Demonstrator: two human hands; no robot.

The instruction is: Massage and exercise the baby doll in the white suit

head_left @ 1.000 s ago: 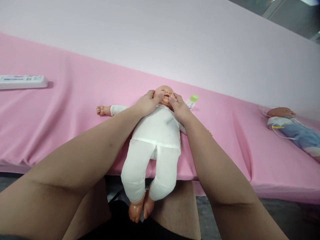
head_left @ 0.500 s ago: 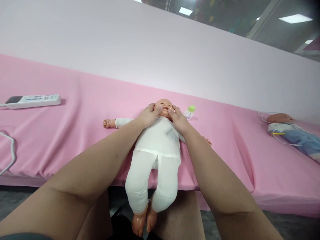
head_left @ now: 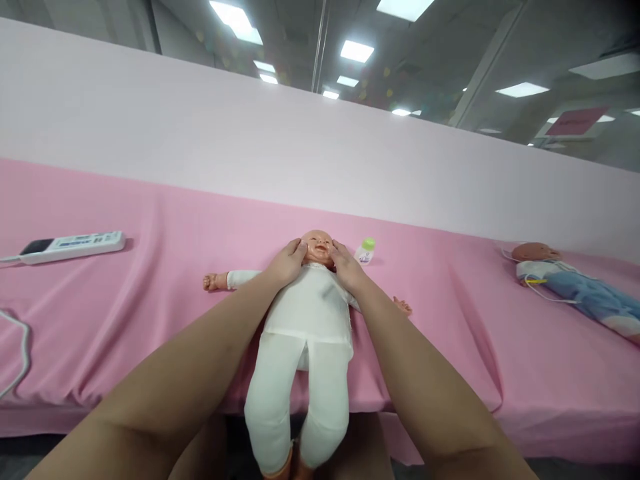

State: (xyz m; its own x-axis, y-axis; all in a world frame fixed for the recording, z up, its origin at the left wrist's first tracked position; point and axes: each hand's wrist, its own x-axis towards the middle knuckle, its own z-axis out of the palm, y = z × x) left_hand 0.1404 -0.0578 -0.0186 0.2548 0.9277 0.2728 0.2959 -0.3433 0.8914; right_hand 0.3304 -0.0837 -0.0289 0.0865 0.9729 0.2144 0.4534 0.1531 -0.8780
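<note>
Doll (head_left: 307, 313) — on its back on the pink table (head_left: 150, 293), legs over the near edge. Left hand (head_left: 286, 265) and right hand (head_left: 345, 268): fingertips pressed on both cheeks, grip open, not clasping. Step: stroking the face — light, even pressure advisable. Bottle (head_left: 365, 251) just beside the head.

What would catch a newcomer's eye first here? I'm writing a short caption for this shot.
First, the baby doll in white, lying face up mid-frame on the pink sheet, its legs hanging over the near edge. The left hand and right hand touch its cheeks. Then a second doll in blue at far right, a small green-capped bottle beside the head, and a remote at left.
</note>
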